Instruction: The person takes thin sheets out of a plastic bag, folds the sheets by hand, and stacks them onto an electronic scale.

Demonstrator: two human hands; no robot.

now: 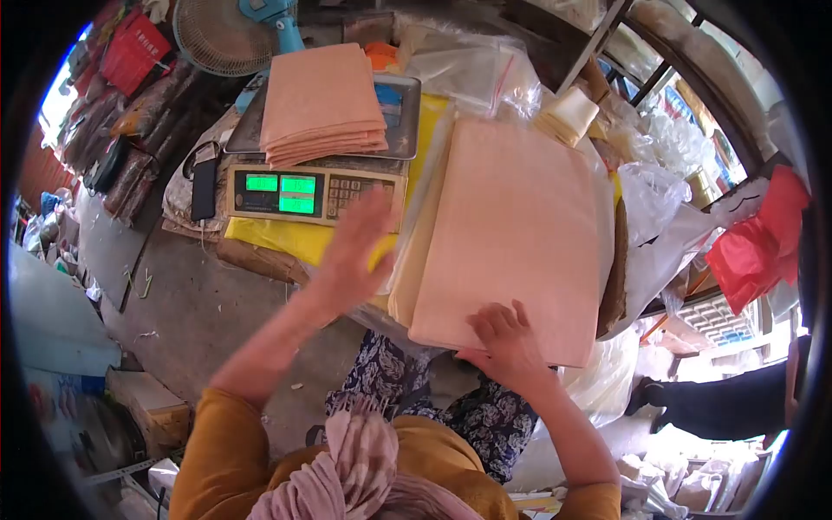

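A large stack of pale pink sheets [520,225] lies on the table before me. My right hand [510,347] rests on its near edge, fingers slightly bent and apart, the thumb by the rim. My left hand [357,251], a little blurred, is raised with outstretched fingers and holds nothing. It hovers just in front of the keypad of a digital scale [277,192] with green lit displays. On the scale's metal tray [403,130] sits a smaller pile of folded pink sheets [321,100].
A phone [204,186] lies left of the scale, and a fan [227,35] stands behind it. Clear plastic bags [654,199] and a red bag [754,247] crowd the right side. Another person's dark-clothed leg [719,407] shows at the lower right.
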